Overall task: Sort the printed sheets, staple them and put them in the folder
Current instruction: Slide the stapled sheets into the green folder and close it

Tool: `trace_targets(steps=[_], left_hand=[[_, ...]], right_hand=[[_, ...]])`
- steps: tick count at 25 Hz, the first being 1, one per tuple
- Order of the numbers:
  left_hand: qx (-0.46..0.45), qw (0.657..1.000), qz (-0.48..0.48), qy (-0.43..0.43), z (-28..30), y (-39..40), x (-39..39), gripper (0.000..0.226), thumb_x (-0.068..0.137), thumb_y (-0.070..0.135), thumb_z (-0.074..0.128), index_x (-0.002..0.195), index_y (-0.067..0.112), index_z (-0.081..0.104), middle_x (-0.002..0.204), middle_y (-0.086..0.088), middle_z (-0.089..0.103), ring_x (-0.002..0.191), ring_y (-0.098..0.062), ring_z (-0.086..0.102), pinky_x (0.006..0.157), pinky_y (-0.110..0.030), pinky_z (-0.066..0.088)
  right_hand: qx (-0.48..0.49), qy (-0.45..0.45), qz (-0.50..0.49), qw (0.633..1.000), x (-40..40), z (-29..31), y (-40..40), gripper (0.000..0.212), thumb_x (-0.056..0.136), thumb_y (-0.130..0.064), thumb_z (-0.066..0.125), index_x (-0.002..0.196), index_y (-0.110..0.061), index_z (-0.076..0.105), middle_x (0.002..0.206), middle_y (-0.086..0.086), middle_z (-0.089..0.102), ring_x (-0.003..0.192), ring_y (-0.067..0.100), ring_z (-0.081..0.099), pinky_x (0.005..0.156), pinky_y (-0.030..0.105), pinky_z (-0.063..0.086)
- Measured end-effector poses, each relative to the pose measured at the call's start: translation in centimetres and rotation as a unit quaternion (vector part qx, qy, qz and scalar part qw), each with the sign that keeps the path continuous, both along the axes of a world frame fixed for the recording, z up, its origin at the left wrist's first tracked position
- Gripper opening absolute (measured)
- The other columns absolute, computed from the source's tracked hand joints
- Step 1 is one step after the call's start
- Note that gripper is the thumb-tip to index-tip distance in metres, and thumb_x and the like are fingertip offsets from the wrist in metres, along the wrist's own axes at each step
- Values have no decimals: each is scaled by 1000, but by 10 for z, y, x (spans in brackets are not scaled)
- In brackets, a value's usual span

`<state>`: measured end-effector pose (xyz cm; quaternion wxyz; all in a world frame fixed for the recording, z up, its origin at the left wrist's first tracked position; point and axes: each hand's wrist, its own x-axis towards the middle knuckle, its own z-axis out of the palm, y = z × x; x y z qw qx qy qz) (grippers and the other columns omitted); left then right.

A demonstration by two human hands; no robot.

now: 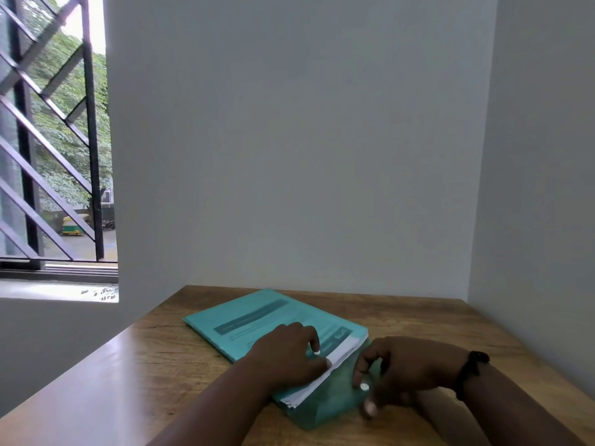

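Where the wall breaks at far left, window with black diagonal grille; trees and a yellow vehicle beyond. Wooden surface filling the lower frame, set into a corner of plain grey walls. Near centre, teal folder lying flat and angled, printed sheets inside it, their white edges fanned out along its near right side. Left hand resting palm down on the folder's cover, fingers fairly straight, thumb and fingertips against the exposed sheet edges; not curled round anything. Just right of the sheets, translucent teal flap of the folder spread on the surface. Right hand over that flap, fingers bent downward, fingertips blurred; contact with the flap and any grip cannot be told. Black band on the right wrist. No stapler visible in this view.
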<state>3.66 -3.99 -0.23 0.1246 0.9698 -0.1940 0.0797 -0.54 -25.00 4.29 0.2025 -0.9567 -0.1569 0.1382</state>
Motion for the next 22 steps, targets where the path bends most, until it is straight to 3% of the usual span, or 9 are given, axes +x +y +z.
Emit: trace_targets(steps=[4,8,11,13,16,20,21,22], left_hand=[[-25,993,-9,111,3,3,-1,61,70,68,68,118,35,47,127,7,46,113,-15,41,96,-36,38],[-2,987,-33,157,8,6,3,65,80,55,66,137,38,39,147,4,34,130,-19,33,106,-40,34],[-20,981,-57,187,14,10,6,51,90,47,57,138,41,42,149,5,34,131,-18,34,104,-35,33],[-82,964,-88,238,17,16,7,44,91,42,55,135,36,51,139,6,44,125,-17,43,95,-28,37],[-247,891,-102,366,22,27,2,45,81,31,62,123,14,66,123,-2,64,110,-19,58,93,-29,45],[-428,791,-95,427,29,37,-3,14,74,13,66,80,1,68,78,-10,71,66,-14,65,63,-20,51],[-433,788,-100,426,32,38,-6,16,80,18,64,74,3,66,73,-8,69,61,-13,63,60,-20,49],[-400,808,-111,417,33,40,-7,21,83,26,65,71,8,66,71,-5,66,62,-12,60,63,-21,47]], right_hand=[[-35,-42,11,998,5,-1,0,22,73,-27,80,86,-40,71,54,-40,54,61,-10,49,59,11,34],[5,-116,33,993,11,-6,-1,9,83,-26,71,86,-34,72,93,-16,72,84,-3,59,70,13,41],[43,-166,39,984,13,-8,-3,11,88,-25,65,83,-33,60,101,-11,67,93,2,58,71,15,42],[62,-183,46,980,13,-11,-1,15,91,-22,59,83,-34,55,100,-13,64,92,-3,55,68,13,41],[103,-193,75,973,9,-15,8,20,94,-13,53,82,-30,54,95,-11,66,89,-4,59,67,11,43],[178,-210,108,955,0,-15,27,17,93,-11,56,86,-27,57,82,-14,66,78,-8,60,69,8,41],[189,-219,112,951,-1,-18,31,16,93,-12,56,87,-27,57,81,-15,66,79,-8,61,70,9,41],[189,-232,115,947,0,-22,36,15,93,-14,56,88,-28,57,81,-17,67,80,-7,62,70,10,42]])
